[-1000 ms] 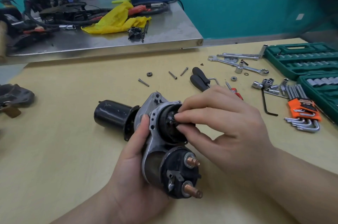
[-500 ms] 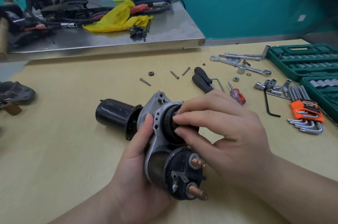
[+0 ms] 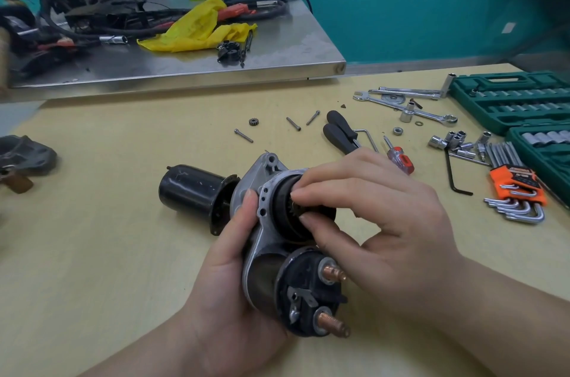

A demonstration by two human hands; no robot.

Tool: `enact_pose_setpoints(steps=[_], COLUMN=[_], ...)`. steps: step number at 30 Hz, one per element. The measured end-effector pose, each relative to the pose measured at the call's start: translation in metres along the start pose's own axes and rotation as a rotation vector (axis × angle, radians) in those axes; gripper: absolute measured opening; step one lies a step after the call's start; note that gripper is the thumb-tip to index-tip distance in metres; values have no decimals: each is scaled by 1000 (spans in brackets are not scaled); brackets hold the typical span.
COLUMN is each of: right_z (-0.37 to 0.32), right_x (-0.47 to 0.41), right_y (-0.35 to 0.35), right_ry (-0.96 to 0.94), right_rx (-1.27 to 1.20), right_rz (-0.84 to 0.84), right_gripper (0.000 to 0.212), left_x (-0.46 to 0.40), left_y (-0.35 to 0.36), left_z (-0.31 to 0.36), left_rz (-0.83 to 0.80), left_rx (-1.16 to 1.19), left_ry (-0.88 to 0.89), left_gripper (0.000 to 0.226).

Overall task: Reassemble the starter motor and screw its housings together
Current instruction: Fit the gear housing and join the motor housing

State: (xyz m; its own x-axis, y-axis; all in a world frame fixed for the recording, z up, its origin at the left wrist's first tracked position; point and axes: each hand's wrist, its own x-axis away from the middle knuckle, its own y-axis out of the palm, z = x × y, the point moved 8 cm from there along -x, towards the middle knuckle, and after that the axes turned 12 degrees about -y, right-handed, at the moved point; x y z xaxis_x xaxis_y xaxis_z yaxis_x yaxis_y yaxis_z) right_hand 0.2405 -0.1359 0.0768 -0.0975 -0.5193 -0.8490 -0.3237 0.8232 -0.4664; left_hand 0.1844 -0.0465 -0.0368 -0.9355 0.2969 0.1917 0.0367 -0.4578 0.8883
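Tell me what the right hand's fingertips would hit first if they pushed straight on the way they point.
Most likely the small gear they pinch, seated in the black round part of the starter motor that the left hand grips. The right hand points left, though depth is hard to judge.

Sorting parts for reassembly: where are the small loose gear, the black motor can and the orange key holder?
Small gear [image 3: 253,122], head view, toothed rim.
Motor can [image 3: 188,188], head view, side wall.
Key holder [image 3: 515,183], head view, orange face.
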Motion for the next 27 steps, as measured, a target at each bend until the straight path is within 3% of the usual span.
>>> enact_pose_setpoints(steps=[14,18,27], right_z=[10,8,8], right_x=[4,4,2], right_y=[-1,0,-1], right_ry=[155,144,143], right_rx=[50,56,74], right_rz=[0,-15,-30], right_gripper=[22,17,16], left_x=[3,3,3], left_y=[-2,0,-6], left_z=[-4,-2,-3], left_rz=[27,22,84], left_rx=[80,59,50], left_ry=[-58,-53,-45], left_gripper=[64,73,67])
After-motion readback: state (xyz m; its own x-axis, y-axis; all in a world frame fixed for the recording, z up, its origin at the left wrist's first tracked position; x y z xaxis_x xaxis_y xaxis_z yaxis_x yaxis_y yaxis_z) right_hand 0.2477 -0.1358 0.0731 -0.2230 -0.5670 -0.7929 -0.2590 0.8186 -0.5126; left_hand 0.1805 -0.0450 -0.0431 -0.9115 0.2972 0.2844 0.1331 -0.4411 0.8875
